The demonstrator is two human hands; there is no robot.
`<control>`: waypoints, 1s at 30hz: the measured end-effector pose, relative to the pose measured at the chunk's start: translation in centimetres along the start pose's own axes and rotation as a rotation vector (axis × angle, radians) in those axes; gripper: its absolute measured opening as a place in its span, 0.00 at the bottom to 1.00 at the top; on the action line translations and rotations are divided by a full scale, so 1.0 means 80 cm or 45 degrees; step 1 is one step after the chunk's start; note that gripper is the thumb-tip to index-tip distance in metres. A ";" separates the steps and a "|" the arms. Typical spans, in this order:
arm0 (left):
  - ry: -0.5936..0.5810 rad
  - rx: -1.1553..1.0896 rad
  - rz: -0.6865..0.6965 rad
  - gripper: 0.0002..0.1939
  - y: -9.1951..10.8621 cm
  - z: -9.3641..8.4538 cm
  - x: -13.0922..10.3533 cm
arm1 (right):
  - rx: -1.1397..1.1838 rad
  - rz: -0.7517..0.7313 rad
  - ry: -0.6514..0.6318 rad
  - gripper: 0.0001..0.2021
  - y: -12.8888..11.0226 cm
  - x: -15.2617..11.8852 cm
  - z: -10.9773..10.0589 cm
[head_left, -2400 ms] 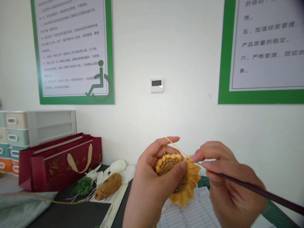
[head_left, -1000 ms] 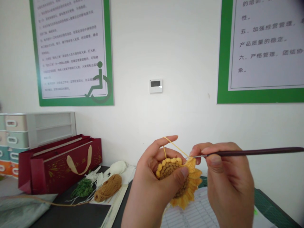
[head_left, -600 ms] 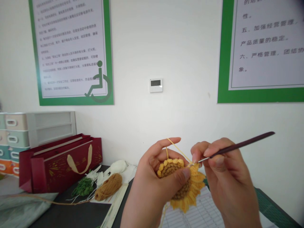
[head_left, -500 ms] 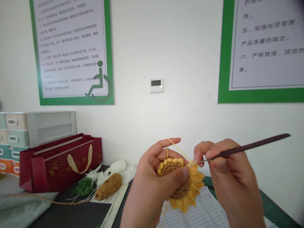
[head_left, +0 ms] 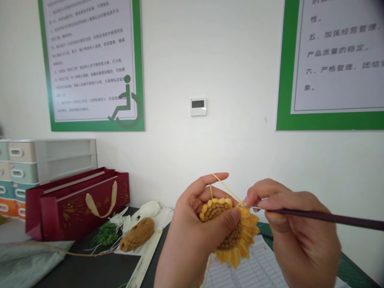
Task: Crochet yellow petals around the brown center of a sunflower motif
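A crocheted flower (head_left: 244, 230) with a brown centre and yellow petals is pinched in my left hand (head_left: 198, 224), thumb across its front. Yellow yarn (head_left: 225, 186) loops over the raised index finger of that hand and runs down to the flower's upper edge. My right hand (head_left: 295, 228) grips a crochet hook (head_left: 327, 216) with a dark handle and a thin metal shaft. The hook's tip meets the stitches at the top of the flower, beside my left thumb, and the right fingertips touch there too.
Brown yarn (head_left: 137, 235), green yarn (head_left: 105, 234) and white yarn (head_left: 150, 209) lie on the dark table (head_left: 90, 272) at left, near a ruler (head_left: 147, 256). Behind them stand red gift bags (head_left: 75, 204) and drawers (head_left: 25, 174). A printed sheet (head_left: 258, 264) lies below my hands.
The hook's handle has swung down from pointing up and right to sloping slightly down at the right. My right hand has turned with it; my left hand has barely moved.
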State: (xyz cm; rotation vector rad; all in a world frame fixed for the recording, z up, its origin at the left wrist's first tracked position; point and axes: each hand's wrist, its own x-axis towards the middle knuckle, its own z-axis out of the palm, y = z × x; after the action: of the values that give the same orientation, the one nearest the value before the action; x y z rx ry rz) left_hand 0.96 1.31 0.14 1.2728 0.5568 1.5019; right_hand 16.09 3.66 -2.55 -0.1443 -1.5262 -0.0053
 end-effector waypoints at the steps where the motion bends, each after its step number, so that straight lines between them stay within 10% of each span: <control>1: 0.007 0.003 0.004 0.26 0.000 0.001 0.000 | -0.022 -0.018 -0.014 0.11 0.000 -0.001 -0.001; 19: 0.090 0.120 0.084 0.26 -0.001 0.009 -0.004 | -0.398 -0.308 -0.220 0.14 0.000 0.005 -0.014; 30: -0.065 -0.125 -0.132 0.33 0.004 0.004 -0.004 | -0.248 -0.320 -0.072 0.18 0.014 -0.007 -0.005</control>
State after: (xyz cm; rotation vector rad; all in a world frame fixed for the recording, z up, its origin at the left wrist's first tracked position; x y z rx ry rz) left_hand 1.07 0.82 0.38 1.1853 0.5021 1.3899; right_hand 16.59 4.65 -3.20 -0.1076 -1.5905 -0.3534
